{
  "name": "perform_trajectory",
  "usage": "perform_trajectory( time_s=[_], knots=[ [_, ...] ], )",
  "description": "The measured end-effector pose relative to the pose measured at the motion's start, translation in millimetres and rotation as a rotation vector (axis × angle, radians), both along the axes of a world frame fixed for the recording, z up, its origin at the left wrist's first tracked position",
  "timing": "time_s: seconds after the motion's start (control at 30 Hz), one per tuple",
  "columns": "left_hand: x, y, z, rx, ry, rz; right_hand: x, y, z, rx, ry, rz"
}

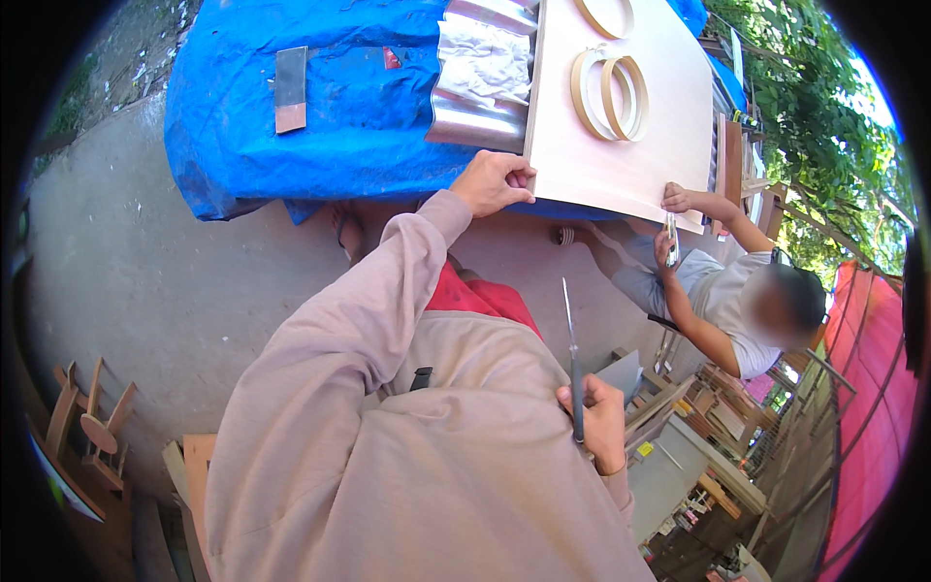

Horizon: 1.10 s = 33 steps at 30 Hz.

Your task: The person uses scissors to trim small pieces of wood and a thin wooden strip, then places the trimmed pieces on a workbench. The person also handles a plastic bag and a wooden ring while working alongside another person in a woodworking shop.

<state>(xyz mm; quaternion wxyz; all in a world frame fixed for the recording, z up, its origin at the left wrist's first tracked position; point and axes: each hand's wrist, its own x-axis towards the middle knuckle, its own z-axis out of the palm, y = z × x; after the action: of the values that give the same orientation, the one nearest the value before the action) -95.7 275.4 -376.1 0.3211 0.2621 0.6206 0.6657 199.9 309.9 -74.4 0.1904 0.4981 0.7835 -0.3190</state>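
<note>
Right hand (603,419): closed around the dark handle of a slim tool (578,398), held upright in front of the torso, thin metal end pointing up toward the table, clear of the board. Exact tool type can't be told.

Left hand (497,184): arm stretched out, fingers curled in, at the near left corner of a pale board (582,170). Can't tell whether it pinches the edge or just rests against it.

Board lies flat, near edge facing the wearer. On it, two thin wooden rings overlap, the left ring (579,102) and the right ring (640,109); a third ring (629,19) sits farther back, cut by the frame.

At the board's near right corner, a co-worker's hand (678,198) touches the edge; the co-worker's other hand (666,254), just below, has a shiny metal tool (672,236). Co-worker wears a light shirt and dark cap.

Left of board: corrugated metal sheet (467,121) with crumpled white cloth (485,63) on it, then blue tarp (364,145) bearing a flat two-tone piece (290,89).

Around: concrete floor (126,252), wooden stool-like piece (100,434) lower left, stacked wood lower right, red sheet (878,369) and foliage (815,116) far right.
</note>
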Motion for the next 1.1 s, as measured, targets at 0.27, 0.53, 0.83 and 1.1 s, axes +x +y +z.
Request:
perform_trajectory(
  time_s=[0.27, 0.53, 0.83, 1.1],
  knots=[
    [34.1, 9.5, 9.4, -0.031, -0.225, 0.215, -18.8, -6.5, 1.3, 0.015, -0.032, 0.058],
    [36.1, 17.8, 13.7, 0.044, -0.743, 0.344, -24.7, 2.8, 6.5, 0.087, -0.079, 0.151],
    [32.4, 15.6, 13.2, -0.067, -0.775, 0.305, -28.0, 1.3, 9.9, 0.105, -0.011, -0.076],
    [60.3, 20.1, 41.0, -0.146, -0.301, 0.536, -32.0, 23.5, -24.1, 0.1, -0.021, -0.174]
  ],
)
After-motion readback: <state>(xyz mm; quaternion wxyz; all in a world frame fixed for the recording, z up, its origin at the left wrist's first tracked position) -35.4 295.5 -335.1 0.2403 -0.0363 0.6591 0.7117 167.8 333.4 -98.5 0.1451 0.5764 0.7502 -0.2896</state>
